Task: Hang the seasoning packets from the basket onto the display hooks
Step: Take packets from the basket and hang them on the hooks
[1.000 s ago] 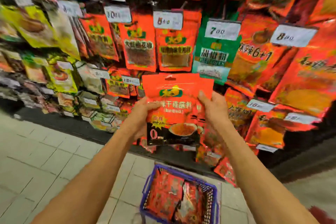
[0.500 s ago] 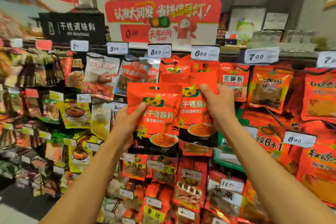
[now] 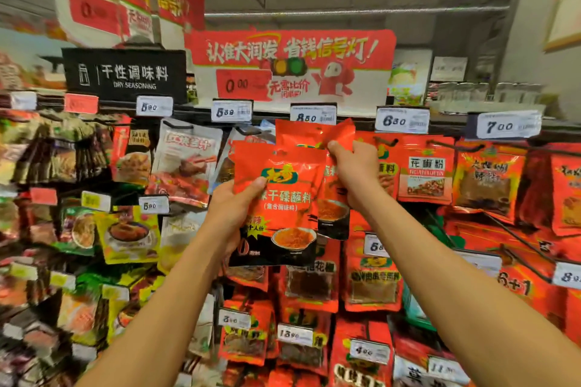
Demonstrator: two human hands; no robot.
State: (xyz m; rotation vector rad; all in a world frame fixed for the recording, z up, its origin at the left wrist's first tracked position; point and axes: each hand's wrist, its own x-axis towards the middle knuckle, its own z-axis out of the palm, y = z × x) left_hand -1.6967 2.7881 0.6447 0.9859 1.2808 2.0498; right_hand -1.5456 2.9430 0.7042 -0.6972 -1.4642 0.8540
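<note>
1. A red seasoning packet [image 3: 283,198] is gripped by the left hand [image 3: 234,214] at its left edge, thumb laid across the front and fingers curled behind it; the packet is held upright in front of the display.
2. A second red packet [image 3: 317,138] is pinched near its top by the right hand [image 3: 355,173]. It is partly overlapped by the first packet, and its top edge is raised to just below the price tag reading 8.50 [image 3: 312,116].
3. Whether the second packet's hole is engaged on a hook cannot be told.
4. Behind both hands, rows of hanging packets [image 3: 426,173] are carried on the display hooks, with price tags fixed along the top rail.
5. Above the rail, a black "DRY SEASONING" sign [image 3: 125,75] and a red promotional banner [image 3: 292,63] are mounted.
</note>
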